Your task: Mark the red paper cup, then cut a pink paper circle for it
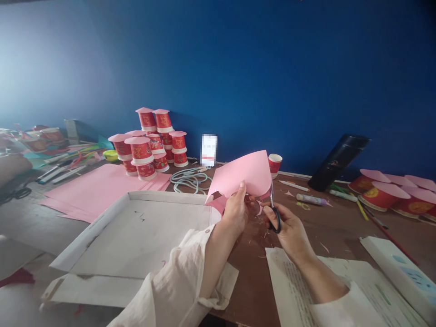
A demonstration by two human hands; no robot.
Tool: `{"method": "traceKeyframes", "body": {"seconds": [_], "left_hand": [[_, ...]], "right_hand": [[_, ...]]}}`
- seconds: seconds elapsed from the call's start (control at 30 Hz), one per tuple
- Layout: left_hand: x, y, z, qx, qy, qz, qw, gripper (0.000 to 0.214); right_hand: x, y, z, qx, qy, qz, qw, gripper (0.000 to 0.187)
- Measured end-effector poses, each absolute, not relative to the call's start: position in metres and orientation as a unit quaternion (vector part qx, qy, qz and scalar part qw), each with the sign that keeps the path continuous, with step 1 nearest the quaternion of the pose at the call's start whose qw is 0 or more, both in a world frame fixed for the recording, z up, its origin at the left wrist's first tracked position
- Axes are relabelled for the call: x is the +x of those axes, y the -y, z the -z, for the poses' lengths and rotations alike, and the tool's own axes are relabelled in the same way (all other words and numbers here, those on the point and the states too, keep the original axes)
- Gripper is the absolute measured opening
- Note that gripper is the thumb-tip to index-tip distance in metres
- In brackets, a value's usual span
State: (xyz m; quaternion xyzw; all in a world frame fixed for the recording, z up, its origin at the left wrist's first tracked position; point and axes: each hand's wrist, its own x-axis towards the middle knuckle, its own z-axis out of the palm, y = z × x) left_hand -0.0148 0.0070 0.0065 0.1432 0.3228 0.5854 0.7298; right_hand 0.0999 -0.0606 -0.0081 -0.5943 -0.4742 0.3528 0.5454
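Observation:
My left hand pinches the lower edge of a pink paper sheet and holds it up above the brown table. My right hand grips black-handled scissors, whose blades point up into the right edge of the sheet. Small pink scraps hang and lie just below the cut. Both sleeves are cream-white.
A flat white cardboard tray lies left of my hands. Behind it are pink sheets, stacked red paper cups, a coiled cable, a lone cup, a black flask, a glue stick and capped cups. Printed papers lie at my right.

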Motion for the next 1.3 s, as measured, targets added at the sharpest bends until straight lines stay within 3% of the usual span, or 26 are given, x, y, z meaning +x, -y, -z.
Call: {"method": "traceKeyframes", "body": {"seconds": [0.2,0.43,1.3], "left_hand": [[-0.019,-0.012,0.004,0.236,-0.292,-0.574,0.728,0.043],[-0.022,-0.014,0.008,0.304,-0.358,-0.551,0.690,0.037],[-0.023,-0.012,0.006,0.317,-0.374,-0.516,0.703,0.040]], "right_hand": [[0.094,0.061,0.004,-0.597,0.467,-0.355,0.547,0.056],[0.095,0.060,0.008,-0.594,0.460,-0.376,0.543,0.057],[0.100,0.058,0.008,-0.597,0.468,-0.357,0.546,0.058]]}}
